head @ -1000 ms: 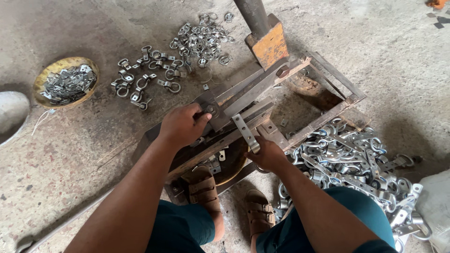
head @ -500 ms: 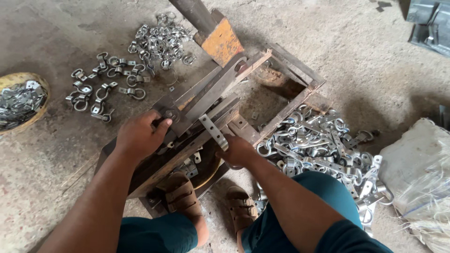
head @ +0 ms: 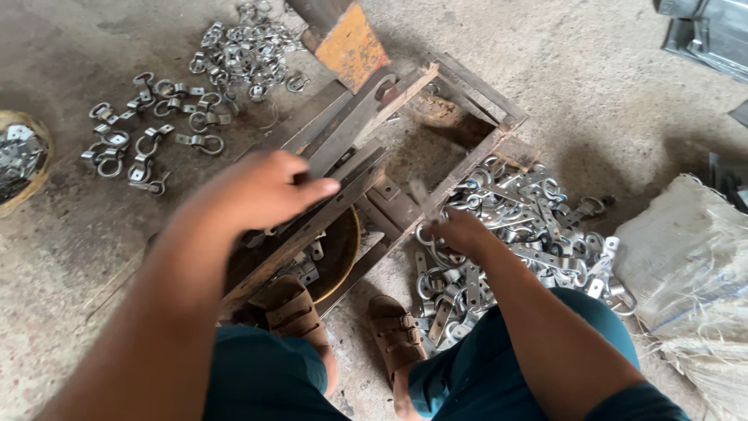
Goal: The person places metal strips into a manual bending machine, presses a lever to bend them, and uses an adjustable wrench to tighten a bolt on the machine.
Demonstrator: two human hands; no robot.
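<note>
Left hand [head: 261,191] has lifted off the wooden frame [head: 343,187] — now blurred above it, fingers extended. Right hand [head: 460,230] has shifted from the frame to the pile of metal clamps [head: 530,218] — holding a flat metal strip [head: 422,199].

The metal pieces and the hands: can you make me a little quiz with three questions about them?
1. True or false: the right hand is down at the pile of metal clamps beside the wooden frame.
2. The left hand is raised over which thing?
A. the woven sack
B. the metal lever press
C. the round basket
3. Fill in: both feet wear brown ______.

Key
1. True; it holds up a thin metal piece, blurred.
2. B, the metal lever press; contact is unclear because of blur. The woven sack and round basket lie far off.
3. sandals.
</note>
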